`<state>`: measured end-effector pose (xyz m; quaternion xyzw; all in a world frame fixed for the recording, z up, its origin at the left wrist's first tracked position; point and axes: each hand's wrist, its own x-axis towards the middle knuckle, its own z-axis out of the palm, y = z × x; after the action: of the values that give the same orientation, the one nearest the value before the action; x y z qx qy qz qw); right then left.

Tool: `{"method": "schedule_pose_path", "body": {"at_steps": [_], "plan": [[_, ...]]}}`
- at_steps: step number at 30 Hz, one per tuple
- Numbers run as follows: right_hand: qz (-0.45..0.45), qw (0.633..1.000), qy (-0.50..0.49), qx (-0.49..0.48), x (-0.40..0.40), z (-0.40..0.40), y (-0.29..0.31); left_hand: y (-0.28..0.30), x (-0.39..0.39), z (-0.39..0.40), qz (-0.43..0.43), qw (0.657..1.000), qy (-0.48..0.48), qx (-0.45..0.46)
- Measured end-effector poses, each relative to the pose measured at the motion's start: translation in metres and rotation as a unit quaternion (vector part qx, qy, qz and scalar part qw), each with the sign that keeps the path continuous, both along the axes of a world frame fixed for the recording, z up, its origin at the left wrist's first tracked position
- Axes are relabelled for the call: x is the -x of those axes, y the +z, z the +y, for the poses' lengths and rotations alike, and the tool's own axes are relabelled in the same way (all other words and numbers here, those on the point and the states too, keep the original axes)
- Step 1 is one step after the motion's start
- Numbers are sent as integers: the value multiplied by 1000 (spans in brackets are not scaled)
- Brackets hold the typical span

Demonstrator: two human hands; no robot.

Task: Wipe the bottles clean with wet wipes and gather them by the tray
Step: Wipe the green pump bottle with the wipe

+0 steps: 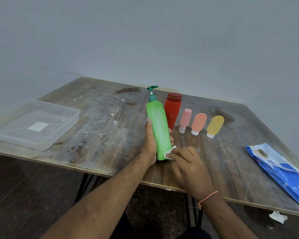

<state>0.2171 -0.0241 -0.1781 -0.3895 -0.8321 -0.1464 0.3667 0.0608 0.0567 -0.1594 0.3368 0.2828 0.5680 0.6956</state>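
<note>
Bottle work filled the middle of the frame: your left hand (149, 140) gripped the green pump bottle (158, 130) from its left side, thumb up along the body and fingertips curling round to show on its right edge, so the bottle leaned with its base near the table's front edge and its dark green pump head pointing toward the upper centre. Your right hand (188, 166) had its fingers curled down over a white wet wipe (169, 151), pinching it against the bottle's lower right side close to the base. Whitish streaks showed on the green body. Just right of it, and partly behind it, the red bottle (172, 109) stood on the wooden table (102, 135). To the right of that, 3 small tubes stood cap-down in a row: the pink tube (185, 120), the orange tube (198, 123) and the yellow tube (214, 125), each apart from its neighbour. The clear plastic tray (33, 124) sat at the left of the frame, well apart from every bottle. The blue wipes pack (280, 171) lay at the lower right, along the table's right edge. A crumpled white scrap (277, 217) lay on the floor below that edge. White specks dotted the tabletop between the tray and the bottles.
</note>
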Motion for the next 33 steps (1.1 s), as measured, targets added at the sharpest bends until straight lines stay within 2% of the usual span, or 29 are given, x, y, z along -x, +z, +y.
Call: {"method": "schedule_pose_path", "body": {"at_steps": [6, 12, 17, 21, 28, 33], "plan": [[-55, 998, 30, -17, 8, -5, 0, 0, 0, -2, 11, 1000, -2, 2], [-45, 999, -15, -24, 11, -3, -2, 0, -1, -1, 7, 1000, 18, -12], [-88, 996, 13, -21, 15, -6, 1, 1, -1, -5, 23, 1000, 4, 4], [-55, 998, 0, -29, 17, -6, 2, 2, -1, -4, 18, 1000, 7, 4], [-75, 997, 23, -19, 20, -9, 7, 0, 0, -4, 18, 1000, -11, 8], [-19, 1000, 10, -18, 19, -2, 5, 1, 0, -3, 13, 1000, 4, 1]]}}
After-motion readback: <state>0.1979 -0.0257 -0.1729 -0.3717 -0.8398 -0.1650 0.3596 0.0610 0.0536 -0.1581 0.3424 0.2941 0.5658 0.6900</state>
